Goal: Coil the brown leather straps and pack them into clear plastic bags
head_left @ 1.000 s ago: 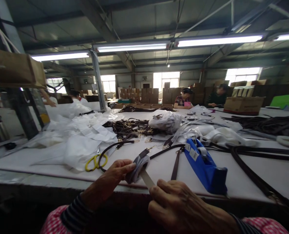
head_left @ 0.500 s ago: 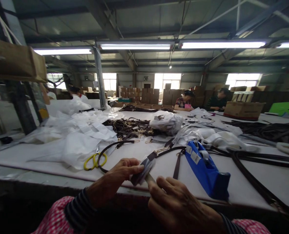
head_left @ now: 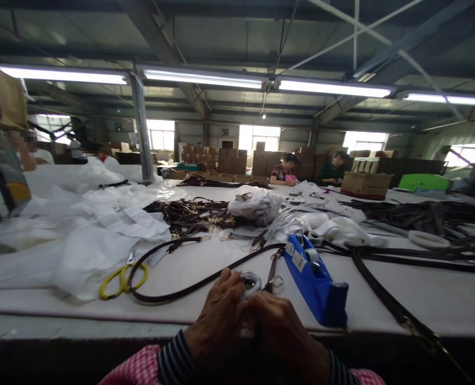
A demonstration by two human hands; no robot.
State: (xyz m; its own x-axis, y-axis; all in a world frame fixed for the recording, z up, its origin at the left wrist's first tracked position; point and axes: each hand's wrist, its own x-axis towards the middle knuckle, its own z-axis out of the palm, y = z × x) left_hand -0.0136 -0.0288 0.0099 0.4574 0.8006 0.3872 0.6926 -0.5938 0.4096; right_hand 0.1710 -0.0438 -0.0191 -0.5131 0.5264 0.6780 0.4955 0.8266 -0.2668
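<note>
My left hand (head_left: 223, 302) and my right hand (head_left: 280, 323) are together at the table's front edge, fingers bent and closed around one small bundle. Between them shows the top of this plastic-wrapped strap bundle (head_left: 250, 284), with greyish clear film around it; the fingers hide most of it. Just beyond lies a short dark strap with a metal ring (head_left: 276, 283). A long dark strap (head_left: 181, 293) curves over the table on the left. Yellow-handled scissors (head_left: 122, 282) lie partly under its bend. To the right of my hands stands a blue tape dispenser (head_left: 315, 280).
A heap of dark straps with metal clasps (head_left: 197, 214) lies mid-table. White plastic sheets (head_left: 85, 230) spread over the left. A plastic-wrapped bundle (head_left: 257, 204), more dark straps (head_left: 434, 214) and a white tape roll (head_left: 428, 239) lie farther off. Two people sit beyond, near a carton (head_left: 366, 185).
My right hand has moved in against the left, and both hands have closed over the wrapped strap bundle, lower on the table edge. The view has turned to the right.
</note>
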